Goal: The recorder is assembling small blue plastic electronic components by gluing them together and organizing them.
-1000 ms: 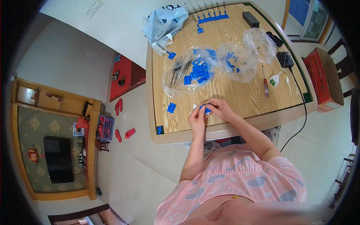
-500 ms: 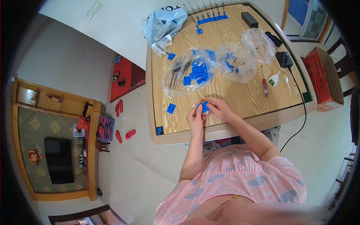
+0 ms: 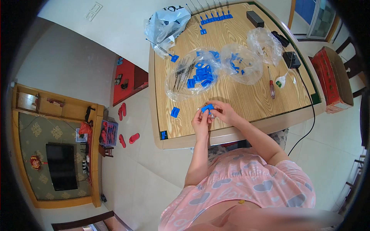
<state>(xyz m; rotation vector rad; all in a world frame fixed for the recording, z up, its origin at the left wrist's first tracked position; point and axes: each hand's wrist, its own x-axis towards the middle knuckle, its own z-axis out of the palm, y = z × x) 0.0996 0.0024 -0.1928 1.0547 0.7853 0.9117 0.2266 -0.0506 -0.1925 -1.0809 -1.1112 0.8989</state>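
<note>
Between both hands, near the table's front edge, is a small blue plastic block (image 3: pixel 207 108). My left hand (image 3: pixel 200 121) pinches it from the left, and my right hand (image 3: pixel 225 112) has fingers closed on its right side. Something pale shows under the fingers, too small to make out. To the left lies a loose blue plastic piece (image 3: pixel 175 112). Beyond the hands, a clear plastic bag (image 3: pixel 173 93) holds several blue pieces (image 3: pixel 204 76) and dark spring-like rods (image 3: pixel 179 79).
A second clear bag (image 3: pixel 252 79) holds small blue parts. On the right are a screwdriver (image 3: pixel 272 89), a black adapter (image 3: pixel 291 60) with a cable and a dark box (image 3: pixel 255 19). Blue bases with upright springs (image 3: pixel 217 19) line the far edge, near a pale plastic bag (image 3: pixel 166 29).
The blue block is turned slightly between my fingers, showing more of its plain face. Both hands stay in nearly the same place.
</note>
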